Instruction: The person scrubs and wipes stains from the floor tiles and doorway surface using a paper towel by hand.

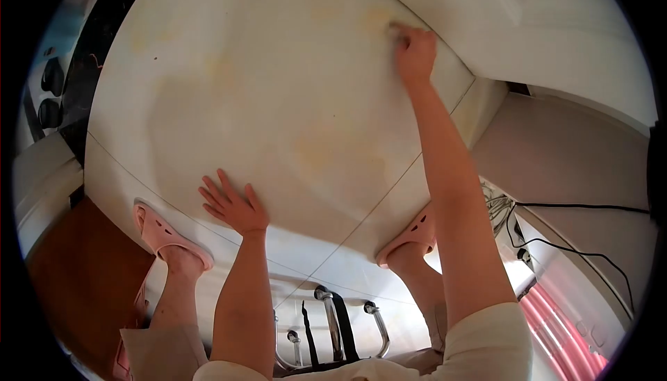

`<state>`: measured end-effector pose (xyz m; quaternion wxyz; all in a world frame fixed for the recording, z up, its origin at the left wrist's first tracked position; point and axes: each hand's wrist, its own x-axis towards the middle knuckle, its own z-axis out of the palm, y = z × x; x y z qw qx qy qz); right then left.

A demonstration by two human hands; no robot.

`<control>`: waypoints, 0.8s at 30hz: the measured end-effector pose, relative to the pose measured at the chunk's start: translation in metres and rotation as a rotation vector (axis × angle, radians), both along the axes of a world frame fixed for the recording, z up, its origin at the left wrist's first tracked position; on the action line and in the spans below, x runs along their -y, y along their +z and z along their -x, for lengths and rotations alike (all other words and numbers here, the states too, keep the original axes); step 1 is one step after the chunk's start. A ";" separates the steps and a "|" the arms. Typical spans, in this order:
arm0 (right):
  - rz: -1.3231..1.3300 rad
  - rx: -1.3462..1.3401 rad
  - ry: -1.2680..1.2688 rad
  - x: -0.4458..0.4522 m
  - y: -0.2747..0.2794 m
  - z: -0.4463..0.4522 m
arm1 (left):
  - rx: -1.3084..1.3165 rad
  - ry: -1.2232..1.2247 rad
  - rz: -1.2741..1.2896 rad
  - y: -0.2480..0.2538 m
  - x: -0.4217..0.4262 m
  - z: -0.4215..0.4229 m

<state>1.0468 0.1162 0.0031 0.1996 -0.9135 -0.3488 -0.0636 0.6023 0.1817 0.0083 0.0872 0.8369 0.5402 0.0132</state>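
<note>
My left hand (236,207) is held over the pale floor tile (278,68) with its fingers spread, and nothing is in it. I cannot tell whether its palm touches the floor. Farther forward on the right, my right hand (417,54) is closed, with its fingertips down at the tile close to the base of a white panel (514,26). The fingertips are blurred, and anything between them is too small to make out. Faint yellowish patches (319,151) mark the tile, along with a small dark speck (155,58).
My feet are in pink slippers (163,231) on either side. Between my legs shows a chrome-legged seat base (337,322) on casters. At right are a grey panel (563,151), black cables (577,206) and a pink ribbed object (563,332). Dark edging (97,47) runs along the left.
</note>
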 end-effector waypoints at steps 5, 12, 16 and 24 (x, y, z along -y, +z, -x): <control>0.048 -0.136 0.042 -0.044 -0.021 0.076 | -0.026 -0.016 0.023 0.001 -0.003 -0.002; -0.174 -0.183 0.586 -0.005 -0.026 0.090 | -0.032 -0.001 0.003 -0.007 -0.005 0.000; 0.055 0.032 0.079 -0.034 -0.006 0.001 | -0.021 -0.003 0.010 -0.002 -0.001 0.002; -0.122 -0.295 0.694 0.052 -0.008 0.222 | -0.041 -0.008 -0.003 -0.001 0.000 0.002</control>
